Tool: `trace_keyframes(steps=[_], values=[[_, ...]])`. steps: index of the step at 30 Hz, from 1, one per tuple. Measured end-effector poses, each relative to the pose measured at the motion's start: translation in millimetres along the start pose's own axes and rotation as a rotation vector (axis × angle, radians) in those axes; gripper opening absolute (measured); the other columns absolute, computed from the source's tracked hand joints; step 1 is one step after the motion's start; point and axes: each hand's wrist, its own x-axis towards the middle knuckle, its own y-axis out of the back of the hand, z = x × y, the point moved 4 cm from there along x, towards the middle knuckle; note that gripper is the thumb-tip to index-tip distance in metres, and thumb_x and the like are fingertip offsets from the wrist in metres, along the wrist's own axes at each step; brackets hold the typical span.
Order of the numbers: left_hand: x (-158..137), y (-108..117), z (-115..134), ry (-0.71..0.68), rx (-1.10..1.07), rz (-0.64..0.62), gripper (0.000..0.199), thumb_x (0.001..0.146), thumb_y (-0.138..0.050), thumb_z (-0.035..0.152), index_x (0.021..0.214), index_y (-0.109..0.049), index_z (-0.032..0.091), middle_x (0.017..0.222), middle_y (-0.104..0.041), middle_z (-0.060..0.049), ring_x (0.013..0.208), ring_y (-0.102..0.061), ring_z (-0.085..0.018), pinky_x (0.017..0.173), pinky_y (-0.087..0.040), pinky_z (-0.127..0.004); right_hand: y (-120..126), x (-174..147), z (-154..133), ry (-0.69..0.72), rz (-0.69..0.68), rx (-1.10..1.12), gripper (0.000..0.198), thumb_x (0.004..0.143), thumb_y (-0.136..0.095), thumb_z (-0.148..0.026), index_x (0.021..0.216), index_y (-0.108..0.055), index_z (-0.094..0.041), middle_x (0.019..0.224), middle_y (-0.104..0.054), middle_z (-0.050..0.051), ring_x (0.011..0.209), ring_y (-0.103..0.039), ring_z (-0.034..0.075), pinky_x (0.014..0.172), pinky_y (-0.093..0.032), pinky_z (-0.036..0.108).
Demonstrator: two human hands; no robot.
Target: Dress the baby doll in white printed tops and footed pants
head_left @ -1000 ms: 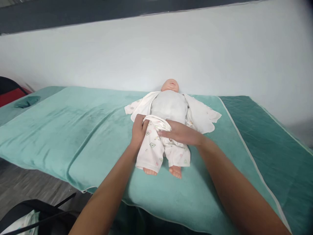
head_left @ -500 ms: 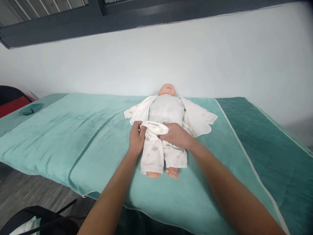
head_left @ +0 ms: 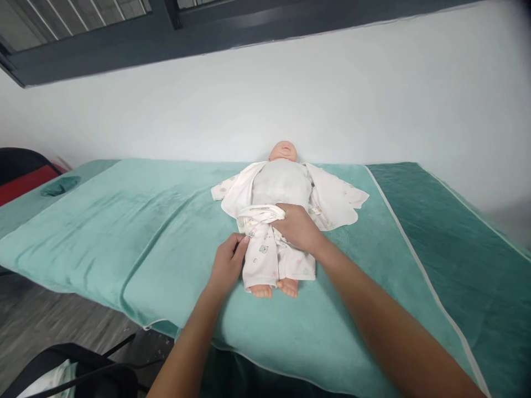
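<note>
A baby doll point(head_left: 282, 185) lies on its back, head toward the wall and feet toward me. Its white printed jacket point(head_left: 334, 193) is spread open on both sides of the grey-white torso. White printed pants point(head_left: 260, 257) cover the legs, the waistband bunched below the belly, and both bare feet point(head_left: 261, 291) stick out of the cuffs. My right hand point(head_left: 296, 226) grips the bunched waistband. Lower down, my left hand point(head_left: 229, 257) pinches the outer side of the pant leg at the doll's left-of-view thigh.
Green plush sheeting point(head_left: 166, 232) covers the bed, with a darker green cloth point(head_left: 452, 265) at right. A white wall point(head_left: 265, 99) rises behind. At lower left stands a black chair or bag point(head_left: 70, 359); a red and black item point(head_left: 25, 179) sits at far left.
My left hand has moved from the waistband down to the side of the pant leg. My right hand stays at the waistband. The doll's feet have come closer together.
</note>
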Motion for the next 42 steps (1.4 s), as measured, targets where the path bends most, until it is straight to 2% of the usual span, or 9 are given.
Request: trace_keyframes(steps=[7, 15, 20, 26, 30, 33, 37, 39, 42], values=[[3, 0, 2, -0.032, 0.059, 0.068, 0.031, 0.091, -0.048, 0.045, 0.073, -0.050, 0.021, 0.069, -0.055, 0.001, 0.066, -0.047, -0.015, 0.062, -0.036, -0.027, 1, -1, -4, 0.023, -0.024, -0.048, 0.011, 0.077, -0.054, -0.026, 0.071, -0.060, -0.019, 0.077, -0.068, 0.002, 0.072, -0.058, 0.017, 0.063, -0.039, 0.026], [3, -3, -8, 0.010, -0.190, 0.038, 0.024, 0.085, -0.061, 0.043, 0.094, -0.055, 0.022, 0.069, -0.054, 0.004, 0.062, -0.046, -0.011, 0.060, -0.038, -0.023, 1, -1, -4, 0.032, -0.026, -0.088, 0.011, 0.079, -0.054, -0.026, 0.071, -0.059, -0.019, 0.076, -0.067, 0.002, 0.072, -0.057, 0.017, 0.063, -0.037, 0.026], [1, 0, -5, 0.008, -0.140, 0.059, 0.024, 0.086, -0.060, 0.043, 0.097, -0.063, 0.021, 0.062, -0.051, 0.005, 0.059, -0.046, -0.012, 0.060, -0.039, -0.024, 0, -2, -5, 0.025, -0.030, -0.085, 0.012, 0.080, -0.054, -0.026, 0.071, -0.059, -0.020, 0.077, -0.068, 0.002, 0.073, -0.058, 0.017, 0.063, -0.038, 0.026], [11, 5, 0, -0.089, 0.034, 0.270, 0.025, 0.088, -0.056, 0.040, 0.103, -0.063, 0.022, 0.080, -0.068, -0.001, 0.073, -0.059, -0.016, 0.071, -0.045, -0.028, 0, -2, -6, 0.025, -0.039, -0.070, 0.010, 0.079, -0.055, -0.024, 0.073, -0.060, -0.019, 0.078, -0.068, 0.003, 0.075, -0.059, 0.018, 0.064, -0.039, 0.026], [22, 1, 4, -0.178, 0.125, 0.248, 0.023, 0.089, -0.054, 0.037, 0.107, -0.061, 0.024, 0.090, -0.071, -0.002, 0.079, -0.063, -0.017, 0.076, -0.046, -0.028, 1, -1, -5, 0.008, -0.052, -0.056, 0.009, 0.078, -0.056, -0.025, 0.072, -0.059, -0.019, 0.076, -0.067, 0.002, 0.074, -0.058, 0.018, 0.063, -0.039, 0.026], [26, 1, 2, -0.156, 0.061, 0.240, 0.023, 0.089, -0.056, 0.037, 0.106, -0.061, 0.023, 0.086, -0.070, -0.001, 0.078, -0.062, -0.016, 0.076, -0.046, -0.028, 4, -3, -8, 0.008, -0.112, 0.002, 0.012, 0.080, -0.058, -0.030, 0.079, -0.062, -0.019, 0.082, -0.068, 0.002, 0.077, -0.060, 0.018, 0.066, -0.041, 0.027], [36, 10, -1, -0.122, -0.077, 0.337, 0.024, 0.087, -0.058, 0.040, 0.102, -0.061, 0.022, 0.095, -0.066, -0.003, 0.086, -0.060, -0.016, 0.080, -0.047, -0.028, 16, -6, -14, 0.022, -0.264, 0.109, 0.026, 0.082, -0.064, -0.041, 0.096, -0.065, -0.019, 0.099, -0.068, 0.003, 0.090, -0.061, 0.019, 0.076, -0.043, 0.029], [46, 13, 1, -0.131, -0.150, 0.369, 0.026, 0.088, -0.057, 0.041, 0.104, -0.062, 0.022, 0.100, -0.064, -0.004, 0.089, -0.059, -0.016, 0.082, -0.046, -0.028, 24, -6, -14, 0.005, -0.308, 0.137, 0.031, 0.085, -0.061, -0.049, 0.092, -0.065, -0.019, 0.092, -0.066, 0.002, 0.083, -0.058, 0.017, 0.071, -0.042, 0.029], [63, 14, 8, -0.123, -0.279, 0.346, 0.028, 0.086, -0.057, 0.043, 0.102, -0.064, 0.021, 0.099, -0.065, -0.004, 0.090, -0.060, -0.016, 0.082, -0.047, -0.029, 36, -5, -5, -0.051, -0.259, 0.178, 0.040, 0.088, -0.052, -0.056, 0.081, -0.063, -0.019, 0.075, -0.059, 0.000, 0.067, -0.051, 0.014, 0.060, -0.037, 0.027]])
